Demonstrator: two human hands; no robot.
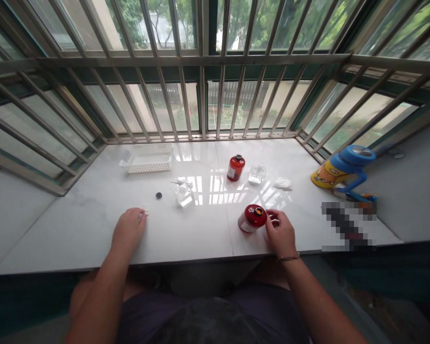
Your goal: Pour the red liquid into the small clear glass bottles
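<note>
My left hand [129, 229] rests on the white marble counter at the left, its fingers closed on a small white thing [145, 213] too small to name. My right hand [281, 231] is at the right side of a red glass bottle [251, 220], fingers curled against it; the bottle stands upright with its neck uncapped. Farther back stands a second red bottle [235, 168] with a dark top. A small black cap [159, 195] lies beyond my left hand. Right of the cap is a clear, shiny item [183, 195], perhaps plastic or glass.
A white perforated basket [148, 165] sits at the back left. Near the second bottle are a clear glass-like piece [257, 174] and a crumpled white item [283, 183]. A yellow and blue flask [335, 169] and a blurred-out dark object [347, 227] are at the right. Metal window bars [200, 100] border the back.
</note>
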